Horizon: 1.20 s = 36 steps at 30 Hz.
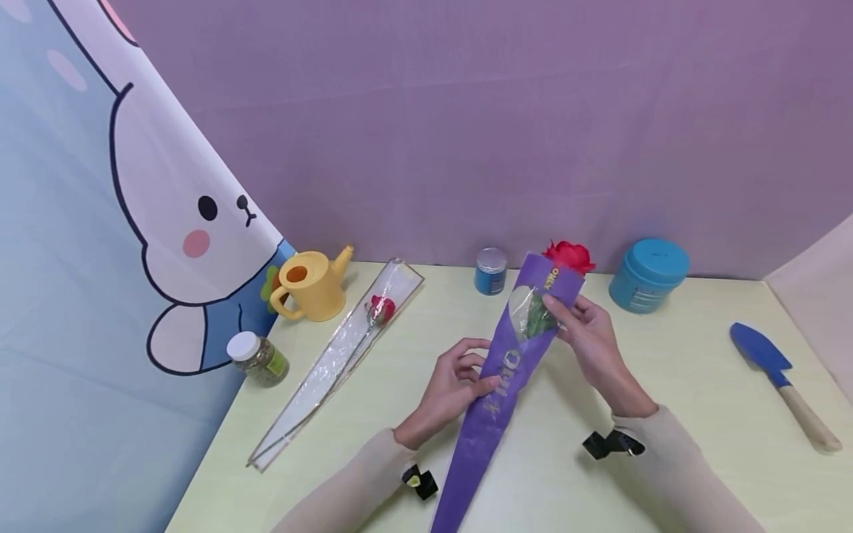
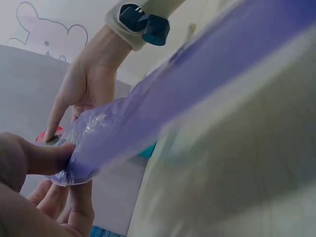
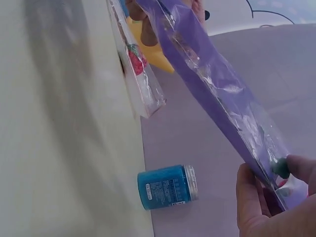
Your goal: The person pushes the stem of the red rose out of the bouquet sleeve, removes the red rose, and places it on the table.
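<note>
Nearest the viewer, narrow tip of long purple plastic cone sleeve with gold lettering (image 1: pixel 501 377), lifted over pale yellow-green desk (image 1: pixel 666 385), between two cream sleeves. Left hand (image 1: pixel 449 389) pinching sleeve's mid-length, thumb on top, fingers curled beneath. Right hand (image 1: pixel 593 337) gripping wider upper part beside clear heart-shaped window. Long axis running from near centre edge up and slightly right; wide mouth pointing away toward purple wall (image 1: pixel 466 126), red artificial rose bloom (image 1: pixel 569 255) protruding there.

To the left, flat on desk, clear cellophane cone sleeve holding second red rose (image 1: pixel 346 348), roughly parallel, well apart. Further left, small clear jar with white lid and green contents (image 1: pixel 258 359), then yellow plastic watering can (image 1: pixel 313 285) against cartoon bear curtain (image 1: pixel 100 259). At right edge, blue trowel with wooden handle (image 1: pixel 780 381). Farthest back, small blue jar with silver lid (image 1: pixel 491 271) just left of sleeve's mouth, and large teal lidded tub (image 1: pixel 649 275) to its right. Nothing between hands and sleeve.
</note>
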### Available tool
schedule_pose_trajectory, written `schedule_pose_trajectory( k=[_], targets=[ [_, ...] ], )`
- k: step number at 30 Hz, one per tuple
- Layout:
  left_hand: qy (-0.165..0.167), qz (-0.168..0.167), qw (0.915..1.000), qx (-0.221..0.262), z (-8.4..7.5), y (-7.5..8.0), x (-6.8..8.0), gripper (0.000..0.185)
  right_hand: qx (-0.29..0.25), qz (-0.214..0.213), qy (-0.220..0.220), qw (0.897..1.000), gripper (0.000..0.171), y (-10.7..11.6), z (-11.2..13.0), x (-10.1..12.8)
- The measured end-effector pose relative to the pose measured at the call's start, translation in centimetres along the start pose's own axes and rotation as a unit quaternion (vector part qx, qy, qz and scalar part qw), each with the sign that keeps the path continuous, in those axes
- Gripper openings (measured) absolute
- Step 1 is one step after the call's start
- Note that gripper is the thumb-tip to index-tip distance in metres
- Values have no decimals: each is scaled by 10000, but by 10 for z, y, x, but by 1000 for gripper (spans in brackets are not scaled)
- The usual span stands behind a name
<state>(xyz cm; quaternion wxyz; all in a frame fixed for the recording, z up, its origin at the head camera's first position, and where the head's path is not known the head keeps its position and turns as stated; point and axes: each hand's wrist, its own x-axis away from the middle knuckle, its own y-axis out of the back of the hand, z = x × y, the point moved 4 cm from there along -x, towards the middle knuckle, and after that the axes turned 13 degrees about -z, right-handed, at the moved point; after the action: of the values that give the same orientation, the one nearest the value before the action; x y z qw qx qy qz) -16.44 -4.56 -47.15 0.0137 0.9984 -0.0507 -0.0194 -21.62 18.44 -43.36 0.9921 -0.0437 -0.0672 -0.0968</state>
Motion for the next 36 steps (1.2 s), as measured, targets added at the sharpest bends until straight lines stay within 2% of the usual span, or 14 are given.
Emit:
schedule_pose_trajectory(
  k=[15,27,36],
  targets=[
    [-313,265,9991,-45,0,-4,3,47,340,-142,-114,9993,78,2,-1,0],
    [-87,194,9997,-92,4,-5,4,48,343,-119,-43,9993,72,-2,-11,-1],
    [-50,58,9999,101,8,-8,5,46,530,191,-103,9984,66,-11,-17,10]
  ],
)
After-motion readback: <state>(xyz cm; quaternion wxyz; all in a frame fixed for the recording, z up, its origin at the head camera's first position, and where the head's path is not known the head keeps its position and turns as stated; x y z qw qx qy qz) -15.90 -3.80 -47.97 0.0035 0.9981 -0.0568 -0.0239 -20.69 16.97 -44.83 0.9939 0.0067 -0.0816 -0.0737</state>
